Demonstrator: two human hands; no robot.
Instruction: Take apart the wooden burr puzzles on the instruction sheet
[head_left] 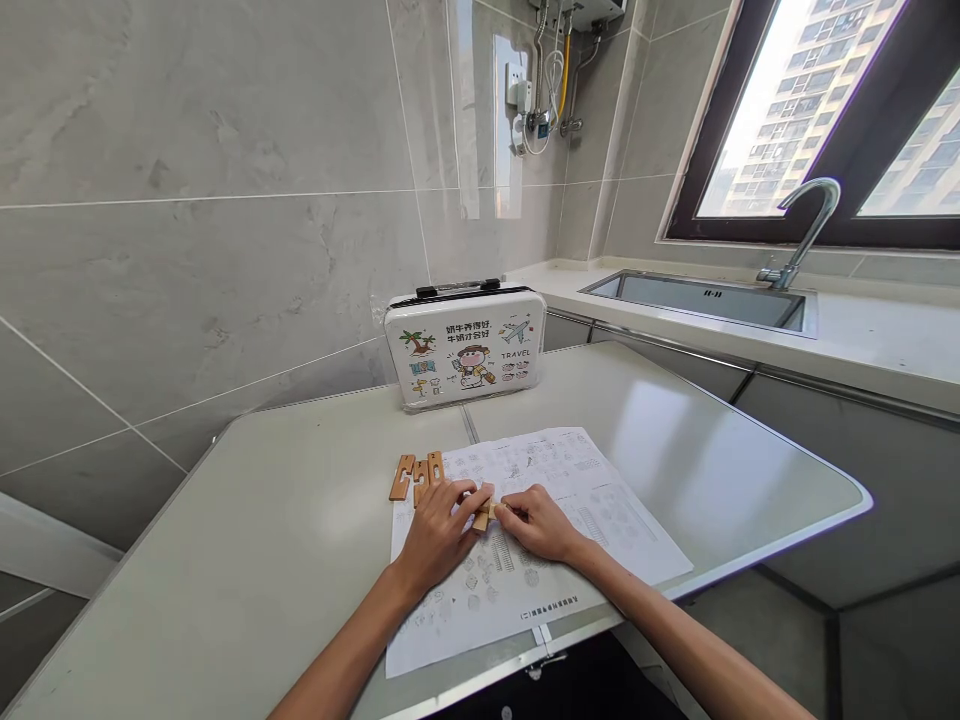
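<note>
My left hand (441,528) and my right hand (543,524) meet over a printed paper sheet (630,540). Between their fingertips are small wooden puzzle pieces (481,521), crossing each other, with both hands closed on them. How the pieces fit together is partly hidden by the fingers. Just beyond my left hand lie several notched wooden pieces: an outer one (402,478), a middle one (420,480) and a slotted one (436,466) that looks marked with a 2. Small diagrams and lines of text cover the sheet.
A white hard case (442,385) with cartoon prints and a black handle stands at the back of the folding table (247,530), against the tiled wall. To the right are a counter with a sink (675,303) and a tap (817,225). The table's front edge is close to me.
</note>
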